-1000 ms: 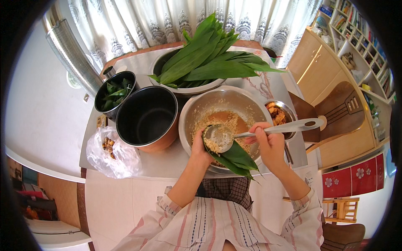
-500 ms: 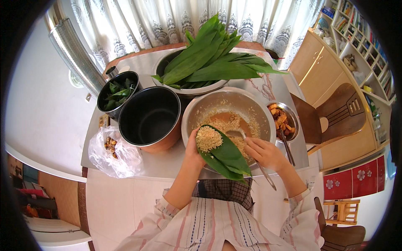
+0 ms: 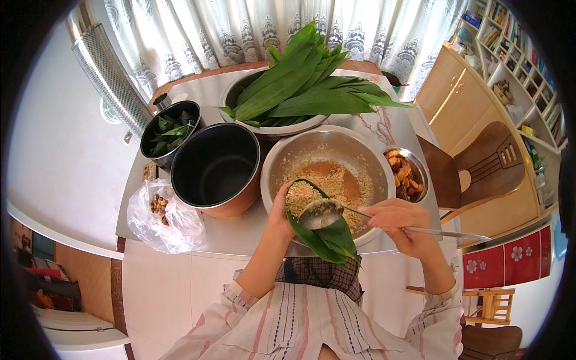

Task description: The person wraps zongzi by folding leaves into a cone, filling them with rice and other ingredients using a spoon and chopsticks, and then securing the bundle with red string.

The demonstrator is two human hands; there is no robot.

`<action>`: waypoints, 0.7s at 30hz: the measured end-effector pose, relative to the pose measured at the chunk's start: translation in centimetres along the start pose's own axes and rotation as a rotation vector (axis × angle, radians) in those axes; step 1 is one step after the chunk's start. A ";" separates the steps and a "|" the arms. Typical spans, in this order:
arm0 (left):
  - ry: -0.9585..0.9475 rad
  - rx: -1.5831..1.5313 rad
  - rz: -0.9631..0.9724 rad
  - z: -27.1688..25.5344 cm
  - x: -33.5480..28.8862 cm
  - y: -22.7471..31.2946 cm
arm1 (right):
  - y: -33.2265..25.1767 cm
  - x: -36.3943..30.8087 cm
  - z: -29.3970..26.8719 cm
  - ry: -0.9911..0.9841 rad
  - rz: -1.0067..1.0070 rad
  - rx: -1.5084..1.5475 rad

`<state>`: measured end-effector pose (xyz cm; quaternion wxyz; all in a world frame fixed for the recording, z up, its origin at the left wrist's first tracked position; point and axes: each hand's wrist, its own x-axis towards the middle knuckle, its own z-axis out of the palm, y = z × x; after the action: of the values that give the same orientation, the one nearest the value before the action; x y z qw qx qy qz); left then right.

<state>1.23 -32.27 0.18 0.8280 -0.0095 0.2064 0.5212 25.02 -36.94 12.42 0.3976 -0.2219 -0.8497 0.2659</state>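
Observation:
My left hand is closed round a folded green leaf, whose cupped upper end is filled with rice grains. A long-handled metal spoon is in my right hand, its bowl over the leaf's filling and its handle pointing right. Whether the spoon touches the rice I cannot tell. Behind both hands stands a wide steel bowl with loose rice and some brownish liquid in it. Part of its front rim is hidden by the leaf and my hands.
Left of the bowl stand a large dark pot, a smaller pot with leaf-wrapped parcels, and a plastic bag of small brown pieces. Behind is a basin of long leaves. A bowl of meat pieces sits right.
My right hand has lifted the spoon from the rice bowl and brought its bowl left over the leaf. The handle has swung out to the right. My left hand stays nearly in place.

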 end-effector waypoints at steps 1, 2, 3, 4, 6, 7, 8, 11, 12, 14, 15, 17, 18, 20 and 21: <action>-0.035 -0.005 -0.020 0.0 0.0 -0.1 | -0.2 0.1 0.0 -0.034 -0.026 -0.018; -0.031 0.009 -0.025 -0.1 -0.1 -0.2 | -0.2 0.2 0.1 -0.071 -0.040 -0.027; -0.021 0.011 -0.029 -0.1 -0.1 -0.3 | -0.2 0.3 0.3 -0.105 -0.044 -0.024; -0.028 0.009 -0.042 -0.2 -0.1 -0.4 | -0.1 0.3 0.5 -0.124 -0.074 -0.070; -0.032 -0.016 -0.070 -0.2 -0.2 -0.7 | 0.3 0.4 1.1 -0.144 -0.122 -0.122; -0.063 -0.016 -0.075 -0.2 -0.2 -0.9 | 0.6 0.5 1.4 -0.148 -0.115 -0.161; -0.092 -0.016 -0.080 -0.1 -0.2 -1.0 | 0.8 0.6 1.7 -0.143 -0.117 -0.181; -0.172 -0.047 -0.091 0.3 -0.5 -1.2 | 1.1 0.5 1.8 -0.131 -0.134 -0.225; -0.180 -0.033 -0.083 0.4 -0.6 -1.1 | 1.1 0.5 1.7 -0.125 -0.152 -0.223; -0.170 0.001 -0.068 0.7 -0.8 -1.0 | 0.9 0.3 1.0 -0.069 -0.131 -0.171; -0.153 0.020 -0.060 0.8 -0.9 -0.9 | 0.8 0.3 0.6 -0.042 -0.124 -0.136; -0.141 0.046 -0.076 0.8 -0.9 -0.9 | 0.7 0.2 0.3 -0.052 -0.115 -0.127; -0.146 0.052 -0.101 0.8 -0.9 -0.9 | 0.8 0.1 0.3 -0.047 -0.098 -0.115; -0.148 0.042 -0.135 0.6 -0.8 -1.0 | 1.0 0.1 0.6 -0.072 -0.099 -0.150; -0.144 0.025 -0.142 0.5 -0.8 -1.1 | 1.1 0.0 0.9 -0.093 -0.083 -0.155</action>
<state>2.07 -33.34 0.75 0.8755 0.0238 0.1520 0.4581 24.45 -36.36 11.25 0.3502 -0.2043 -0.8936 0.1925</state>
